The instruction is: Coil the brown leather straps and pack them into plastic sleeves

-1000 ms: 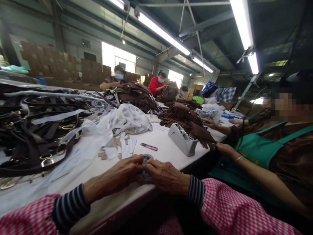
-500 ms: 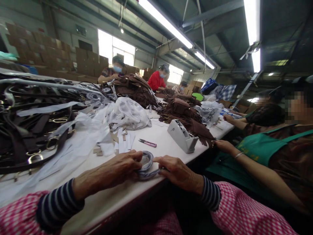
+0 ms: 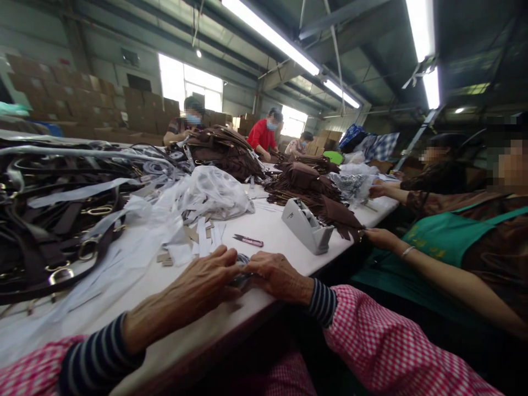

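Observation:
A coil of greyish-blue cord-like strap (image 3: 243,258) lies near the table's front edge, mostly covered by my fingers. From its left side my left hand (image 3: 212,278) grips it, fingers curled. On the opposite side my right hand (image 3: 277,276) has its fingers closed on the coil too, and both hands nearly meet. Just beyond them rests a pair of pink-handled thread snips (image 3: 248,240). A grey tape dispenser (image 3: 307,226) stands upright to the right of the snips.
Dark straps with gold buckles (image 3: 88,212) heap up at the left. A clear plastic bag (image 3: 218,192) and paper scraps (image 3: 202,236) lie ahead. Stacked brown leather pieces (image 3: 303,181) fill the middle. A co-worker in a green apron (image 3: 437,242) sits close on my right, holding a brown piece.
My right hand has moved left towards my left hand, covering much of the coil. The coil's open ring, visible before, is now mostly hidden.

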A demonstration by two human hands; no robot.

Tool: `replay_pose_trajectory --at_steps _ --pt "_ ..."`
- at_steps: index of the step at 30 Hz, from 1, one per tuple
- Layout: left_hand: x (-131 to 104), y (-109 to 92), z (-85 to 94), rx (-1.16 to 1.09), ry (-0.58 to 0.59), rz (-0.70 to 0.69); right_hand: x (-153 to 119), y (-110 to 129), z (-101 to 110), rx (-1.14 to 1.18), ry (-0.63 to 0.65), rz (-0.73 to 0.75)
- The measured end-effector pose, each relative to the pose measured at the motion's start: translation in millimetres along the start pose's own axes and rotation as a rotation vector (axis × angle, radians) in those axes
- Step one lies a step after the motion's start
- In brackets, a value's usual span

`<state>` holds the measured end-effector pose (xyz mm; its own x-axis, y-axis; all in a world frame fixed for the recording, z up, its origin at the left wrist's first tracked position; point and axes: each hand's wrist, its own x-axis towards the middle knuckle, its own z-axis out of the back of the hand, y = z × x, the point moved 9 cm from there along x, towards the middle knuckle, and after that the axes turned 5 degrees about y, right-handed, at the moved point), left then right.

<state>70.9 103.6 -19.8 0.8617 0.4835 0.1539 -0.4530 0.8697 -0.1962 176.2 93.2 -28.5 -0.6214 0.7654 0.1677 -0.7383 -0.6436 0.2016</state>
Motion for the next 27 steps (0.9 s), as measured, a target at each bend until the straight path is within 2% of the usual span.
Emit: replay_pose_trajectory --at_steps 3,5,8,12,15,18,21,24,25,27 --pt "6.0 -8.9 -13.7 -0.017 0.010 0.048 0.6 2.6 6.1 0.022 0.038 0.021" --pt "8.1 -11.6 -15.1 -0.030 0.023 0.037 2.2 0.3 10.9 0.033 0.101 0.059" --pt "8.1 -11.8 -11.5 -0.035 0.027 -0.021 3.2 -1.0 14.2 -0.162 0.170 0.129" --pt "2.2 -12.4 -22.8 0.087 -0.024 -0.039 -1.9 9.2 7.5 -0.418 0.100 0.186" --pt "-5.3 -14.3 -38.5 0.216 -0.133 0.020 -8.4 15.1 -5.7 -0.463 0.051 0.144" --pt "-11.6 -16.3 -46.3 0.198 -0.203 0.034 -13.5 17.6 -9.2 -0.461 0.035 0.111" --pt "-17.0 -18.4 -36.1 0.127 -0.239 -0.004 -10.8 9.4 3.6 -0.246 0.116 0.077" --pt "-20.8 -25.6 -18.3 0.051 -0.245 -0.077 7.6 -8.4 16.4 0.267 0.291 0.004" --pt "-20.3 -27.3 -15.0 0.032 -0.225 -0.081 19.2 -17.0 21.0 0.424 0.298 -0.052" --pt "-16.8 -30.6 -13.6 0.024 -0.163 -0.064 50.8 -35.9 29.8 0.560 0.203 -0.165"
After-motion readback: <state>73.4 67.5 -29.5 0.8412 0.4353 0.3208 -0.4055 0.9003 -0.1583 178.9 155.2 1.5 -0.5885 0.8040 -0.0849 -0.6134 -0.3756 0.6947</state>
